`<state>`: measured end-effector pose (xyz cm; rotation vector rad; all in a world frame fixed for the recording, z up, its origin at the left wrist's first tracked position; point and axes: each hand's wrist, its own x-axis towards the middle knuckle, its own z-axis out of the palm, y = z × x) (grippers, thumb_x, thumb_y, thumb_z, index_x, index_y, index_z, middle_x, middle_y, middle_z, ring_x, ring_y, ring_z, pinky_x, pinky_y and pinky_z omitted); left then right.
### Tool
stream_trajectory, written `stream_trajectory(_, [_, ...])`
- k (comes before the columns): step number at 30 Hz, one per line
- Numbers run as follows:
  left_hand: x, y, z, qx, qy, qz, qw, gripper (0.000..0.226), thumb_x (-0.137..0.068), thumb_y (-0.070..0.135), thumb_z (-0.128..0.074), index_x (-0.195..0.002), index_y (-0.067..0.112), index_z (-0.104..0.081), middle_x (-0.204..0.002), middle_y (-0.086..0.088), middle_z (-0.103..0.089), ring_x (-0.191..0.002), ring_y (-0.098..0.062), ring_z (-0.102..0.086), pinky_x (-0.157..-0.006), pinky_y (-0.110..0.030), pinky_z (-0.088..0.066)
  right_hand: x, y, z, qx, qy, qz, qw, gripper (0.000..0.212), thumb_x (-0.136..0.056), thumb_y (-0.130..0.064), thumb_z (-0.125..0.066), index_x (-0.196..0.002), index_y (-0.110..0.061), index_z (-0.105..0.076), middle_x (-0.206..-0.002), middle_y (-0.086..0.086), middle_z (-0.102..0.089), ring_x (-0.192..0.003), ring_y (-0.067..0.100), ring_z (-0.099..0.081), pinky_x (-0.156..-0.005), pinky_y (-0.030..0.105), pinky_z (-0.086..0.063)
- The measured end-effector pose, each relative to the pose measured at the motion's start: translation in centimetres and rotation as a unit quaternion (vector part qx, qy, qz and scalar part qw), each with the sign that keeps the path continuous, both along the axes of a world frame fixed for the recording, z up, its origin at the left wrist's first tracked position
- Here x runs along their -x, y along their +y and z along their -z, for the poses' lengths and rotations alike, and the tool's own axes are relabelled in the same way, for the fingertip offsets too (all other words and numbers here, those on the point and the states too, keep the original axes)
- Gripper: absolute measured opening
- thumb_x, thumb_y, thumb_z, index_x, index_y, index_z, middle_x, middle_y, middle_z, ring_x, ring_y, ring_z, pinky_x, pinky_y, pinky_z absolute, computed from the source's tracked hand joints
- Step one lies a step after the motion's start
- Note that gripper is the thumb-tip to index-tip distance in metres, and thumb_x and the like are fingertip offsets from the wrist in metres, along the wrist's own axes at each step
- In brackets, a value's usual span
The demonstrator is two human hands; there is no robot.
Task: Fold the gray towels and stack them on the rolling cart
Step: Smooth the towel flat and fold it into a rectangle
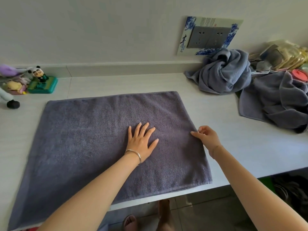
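Left hand [141, 141] is spread flat, pinning the towel [86, 139] laid along the front edge of the tabletop [236, 152]. Right hand [207, 139] sits at the towel's right edge, fingers half curled, can't tell if it's pinching. I'd lift that edge over leftward, corners matched.

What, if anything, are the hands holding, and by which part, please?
The left hand presses flat on the gray towel; the right hand touches its right edge, grip unclear.
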<state>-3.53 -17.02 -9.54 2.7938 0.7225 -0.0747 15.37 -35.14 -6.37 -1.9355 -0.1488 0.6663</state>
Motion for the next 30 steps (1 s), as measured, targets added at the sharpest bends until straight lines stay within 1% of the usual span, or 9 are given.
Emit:
stream_trajectory(4, [-2.4, 1.4, -0.7, -0.007, -0.083, -0.027, 0.996, 0.074, -0.083, 0.06, -0.008, -0.131, 0.019, -0.047, -0.141, -0.009, -0.041, -0.135, -0.032, -0.032, -0.112, -0.054, -0.013, -1.9, 1.6, 0.3, 0.014, 0.026, -0.033, 0.999, 0.035, -0.077, -0.024, -0.077, -0.102, -0.013, -0.056, -0.094, 0.002, -0.064, -0.085, 0.015, -0.059, -0.079, 0.03, -0.05])
stream_trajectory(8, [-4.9, 2.9, -0.3, 0.019, -0.003, -0.057, 0.998, 0.063, -0.093, 0.057, -0.009, -0.149, 0.03, -0.001, -0.159, 0.002, 0.002, -0.145, -0.023, 0.004, -0.114, -0.05, 0.008, -3.5, 5.7, 0.1, 0.022, 0.041, -0.045, 0.998, 0.047, -0.078, -0.044, -0.072, -0.112, -0.013, -0.064, -0.104, 0.002, -0.066, -0.095, 0.015, -0.061, -0.089, 0.03, -0.048])
stream_trajectory(11, [-5.8, 3.3, 0.3, 0.004, 0.023, -0.05, 0.998, 0.069, -0.085, 0.062, 0.001, -0.149, 0.035, -0.001, -0.158, 0.004, 0.006, -0.145, -0.023, 0.009, -0.113, -0.052, 0.011, -4.3, 7.7, 0.2, 0.018, -0.006, -0.057, 0.998, 0.028, -0.081, -0.036, -0.071, -0.098, -0.015, -0.069, -0.089, -0.001, -0.067, -0.084, 0.016, -0.062, -0.079, 0.026, -0.05])
stream_trajectory(14, [-5.9, 3.7, 0.1, 0.01, -0.017, -0.05, 0.999, 0.08, -0.077, 0.064, 0.004, -0.144, 0.035, -0.027, -0.157, 0.004, -0.012, -0.145, -0.024, -0.005, -0.113, -0.052, 0.009, -4.8, 8.1, 0.5, 0.035, -0.15, 0.016, 0.988, 0.017, -0.083, -0.017, -0.069, -0.098, -0.019, -0.061, -0.088, -0.002, -0.054, -0.07, 0.011, -0.049, -0.069, 0.024, -0.041])
stream_trajectory(17, [-7.0, 5.1, -0.3, -0.006, -0.075, -0.09, 0.993, 0.074, -0.082, 0.06, -0.004, -0.137, 0.028, -0.042, -0.152, 0.0, -0.029, -0.142, -0.027, -0.019, -0.113, -0.056, 0.001, -4.2, 9.5, 1.0, 0.039, -0.277, -0.031, 0.959, 0.027, -0.084, -0.015, -0.065, -0.11, -0.014, -0.058, -0.114, 0.003, -0.051, -0.091, 0.015, -0.053, -0.083, 0.024, -0.041])
stream_trajectory(19, [-8.0, 6.2, -0.1, -0.002, -0.056, -0.122, 0.991, 0.077, -0.08, 0.061, 0.001, -0.148, 0.032, -0.02, -0.157, 0.001, -0.014, -0.145, -0.029, -0.007, -0.112, -0.056, 0.008, -3.3, 11.5, 1.9, 0.051, -0.369, -0.137, 0.918, 0.035, -0.086, -0.022, -0.061, -0.12, -0.012, -0.058, -0.133, 0.008, -0.049, -0.12, 0.023, -0.049, -0.102, 0.028, -0.035])
stream_trajectory(21, [-8.9, 7.0, 0.4, -0.004, -0.014, -0.125, 0.992, 0.076, -0.075, 0.063, 0.009, -0.147, 0.039, 0.002, -0.158, 0.006, 0.003, -0.145, -0.03, 0.008, -0.11, -0.057, 0.012, -2.1, 13.6, 2.6, 0.093, -0.414, -0.242, 0.872, 0.046, -0.093, -0.035, -0.048, -0.135, -0.019, -0.049, -0.152, 0.006, -0.03, -0.142, 0.024, -0.024, -0.116, 0.037, -0.016])
stream_trajectory(25, [-10.1, 7.9, 1.1, -0.041, 0.016, -0.098, 0.994, 0.073, -0.074, 0.065, 0.011, -0.143, 0.042, 0.012, -0.158, 0.007, 0.01, -0.143, -0.032, 0.013, -0.109, -0.06, 0.011, -2.2, 15.7, 4.0, 0.187, -0.433, -0.337, 0.815, 0.063, -0.091, -0.052, -0.008, -0.149, -0.031, -0.023, -0.159, -0.003, -0.004, -0.147, 0.019, 0.003, -0.117, 0.037, 0.009])
stream_trajectory(30, [-13.2, 9.1, 1.3, -0.046, 0.01, -0.094, 0.994, 0.073, -0.077, 0.064, 0.008, -0.146, 0.041, 0.006, -0.158, 0.006, 0.008, -0.144, -0.033, 0.011, -0.11, -0.06, 0.01, -7.5, 16.8, 4.6, 0.235, -0.416, -0.323, 0.817, 0.064, -0.091, -0.055, -0.004, -0.15, -0.032, -0.014, -0.159, -0.005, -0.008, -0.147, 0.016, 0.001, -0.118, 0.036, 0.008])
